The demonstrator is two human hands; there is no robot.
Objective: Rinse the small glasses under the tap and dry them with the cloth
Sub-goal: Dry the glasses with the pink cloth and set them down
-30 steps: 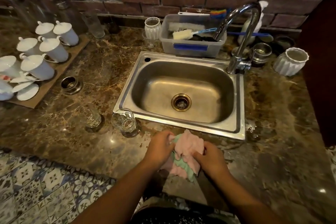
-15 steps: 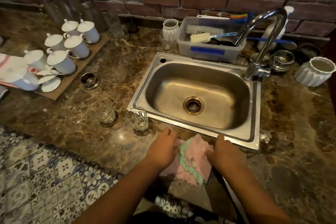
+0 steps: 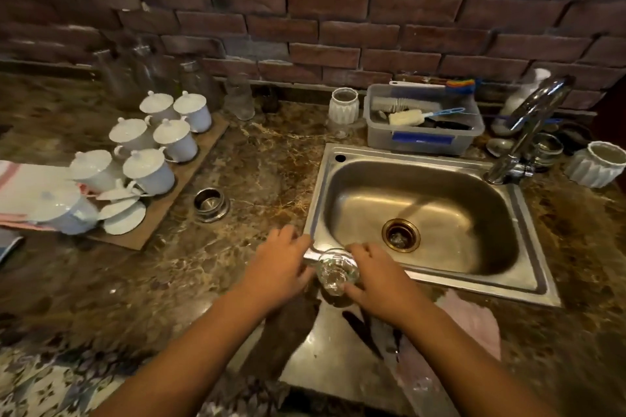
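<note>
Clear small glass at the sink's front-left corner: right hand grips it, left hand lies open just beside it.

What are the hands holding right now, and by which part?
A small clear glass, gripped round its side wall by the right hand, fingers above and thumb below. The left hand lies beside it; whether it grips too is unclear.

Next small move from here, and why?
Probably carry the small glass over the basin toward the tap. The right hand grips the glass at the near-left corner of the sink, far from the spout. The cloth lies on the counter, in neither hand, so rinsing looks likelier than drying. No running water is visible.
</note>
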